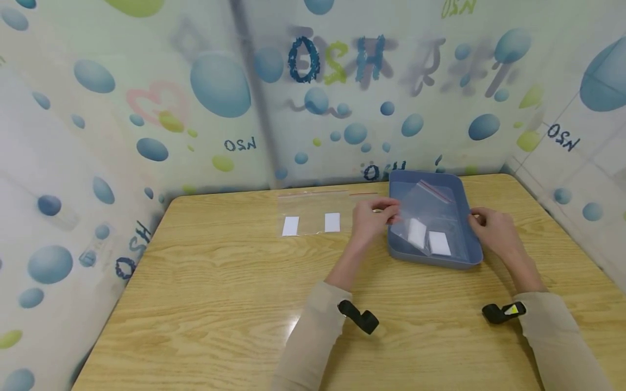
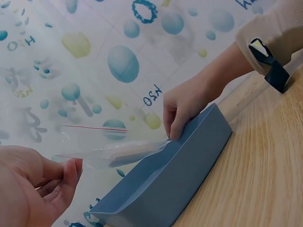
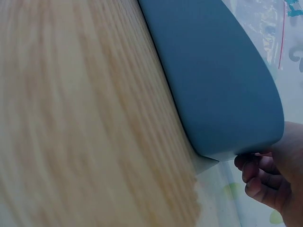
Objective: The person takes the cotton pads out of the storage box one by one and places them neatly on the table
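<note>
My left hand point(image 1: 373, 218) pinches the edge of a clear zip bag point(image 1: 424, 205) with a red closure line. The bag is raised and tilted over a blue-grey plastic bin point(image 1: 432, 261), with a white card point(image 1: 417, 233) showing through it. A second white card point(image 1: 439, 243) lies just right of it, apparently in another clear bag inside the bin. On the bin's right side, my right hand point(image 1: 495, 232) grips the rim. The left wrist view shows the bag point(image 2: 116, 153) stretching from my left fingertips to above the bin point(image 2: 189, 161).
Left of the bin, clear zip bags point(image 1: 311, 206) lie flat on the wooden table point(image 1: 210, 282). Two white cards point(image 1: 332, 222) show through them. A patterned curtain point(image 1: 303, 119) hangs along the back and sides.
</note>
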The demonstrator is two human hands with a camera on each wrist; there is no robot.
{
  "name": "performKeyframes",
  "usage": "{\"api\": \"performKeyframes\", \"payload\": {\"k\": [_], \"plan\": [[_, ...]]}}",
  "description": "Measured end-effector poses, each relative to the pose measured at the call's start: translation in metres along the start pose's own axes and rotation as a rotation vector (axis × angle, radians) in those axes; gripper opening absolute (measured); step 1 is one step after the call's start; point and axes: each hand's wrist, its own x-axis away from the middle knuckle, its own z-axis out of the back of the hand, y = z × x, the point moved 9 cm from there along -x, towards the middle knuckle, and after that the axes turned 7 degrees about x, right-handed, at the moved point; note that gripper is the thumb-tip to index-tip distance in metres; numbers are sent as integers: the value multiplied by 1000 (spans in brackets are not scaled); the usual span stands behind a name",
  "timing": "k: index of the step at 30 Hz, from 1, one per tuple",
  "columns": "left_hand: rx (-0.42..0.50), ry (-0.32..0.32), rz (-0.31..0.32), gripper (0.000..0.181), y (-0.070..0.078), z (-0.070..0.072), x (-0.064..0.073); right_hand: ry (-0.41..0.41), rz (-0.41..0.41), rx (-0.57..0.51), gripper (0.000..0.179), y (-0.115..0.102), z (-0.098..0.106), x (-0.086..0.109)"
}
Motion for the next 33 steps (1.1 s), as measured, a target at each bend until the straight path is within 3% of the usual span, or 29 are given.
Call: {"api": "performKeyframes", "payload": {"k": [8, 19, 33], "plan": [[60, -13, -16, 13, 3, 20, -3, 11, 19, -2, 29, 0, 1, 1], [193, 17, 71, 19, -2, 53, -5, 13, 34, -2, 28, -3, 2, 2], [176, 79, 103, 20, -1, 105, -5, 10, 39, -9, 28, -4, 2, 2]]}}
